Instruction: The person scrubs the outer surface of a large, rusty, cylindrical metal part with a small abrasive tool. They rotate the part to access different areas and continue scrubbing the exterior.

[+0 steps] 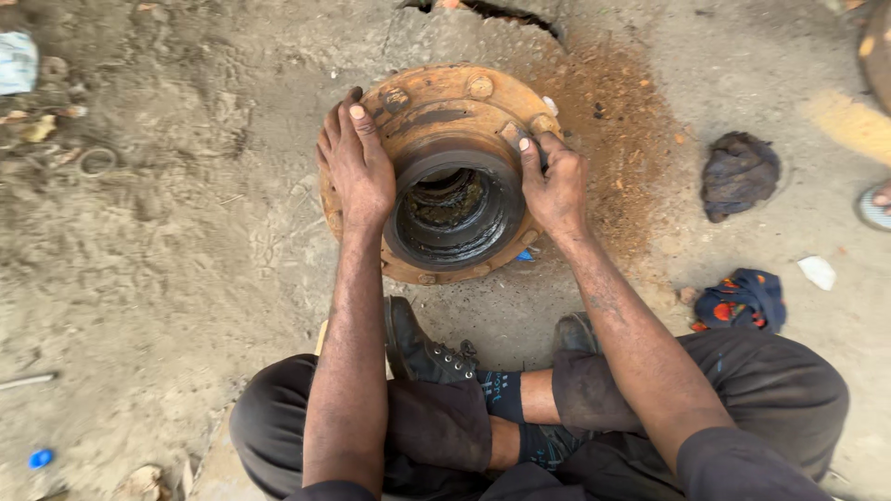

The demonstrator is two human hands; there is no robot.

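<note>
Because it looks to be thick cast metal, the wheel hub [445, 172] is judged heavy and wholly rigid, unlikely to be harmed by rough handling but awkward to shift. A slippery bore is suggested by the dark grease inside, while the rusty orange flange should give a dry, gritty hold; the outer flange, taken at opposite sides, is judged the best place for a grip. It lies flat on the dirt floor [167, 278], directly ahead of the seated person's crossed legs, its open bore facing up. Stud heads are spaced around the flange, and a raised dark collar surrounds the bore.

The left hand [357, 162] is laid flat on the left part of the flange, fingers pressed together and stretched toward the far rim. The right hand [555, 186] is set on the right side, fingers curled over the collar's edge, with something small apparently pressed beneath the fingertips; what it is cannot be told. Rust-coloured dust [613, 121] is spread on the ground just beyond the hub. Well apart to the right lie a dark rag [740, 174] and a patterned cloth [742, 300].
</note>
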